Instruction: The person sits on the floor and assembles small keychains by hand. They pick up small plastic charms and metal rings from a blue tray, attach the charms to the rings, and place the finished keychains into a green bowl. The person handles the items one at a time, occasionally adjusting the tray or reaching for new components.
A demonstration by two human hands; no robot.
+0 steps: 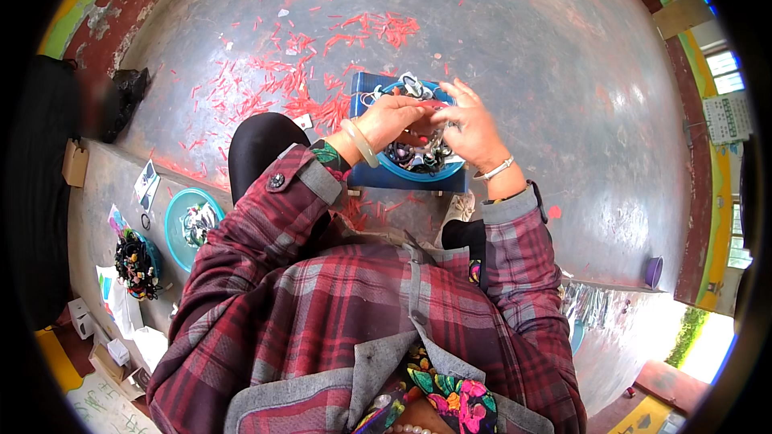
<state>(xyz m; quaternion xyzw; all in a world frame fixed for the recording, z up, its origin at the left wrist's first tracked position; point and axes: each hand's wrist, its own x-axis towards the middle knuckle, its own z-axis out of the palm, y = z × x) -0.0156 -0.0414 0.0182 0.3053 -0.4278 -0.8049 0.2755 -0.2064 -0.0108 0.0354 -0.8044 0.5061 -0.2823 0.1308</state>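
Observation:
My left hand [388,123], with a pale bangle at the wrist, and my right hand [476,138], wearing a thin bracelet, meet over a blue basin [418,178]. Their fingertips close on a small red strip-like piece [435,105]; its exact kind is too small to make out. Some fingers of the right hand stick up and away from the pinch. Beneath the hands, the basin holds a jumble of dark, white and coloured small items [426,162], which look like hair ties, partly hidden by my hands. A blue stool [364,177] carries the basin in front of my knees.
Many red strips [301,104] lie scattered over the grey floor ahead and left. At my left stand a turquoise basin [172,229] with light pieces and a container of dark hair ties [137,265]. A purple cup [654,272] stands far right.

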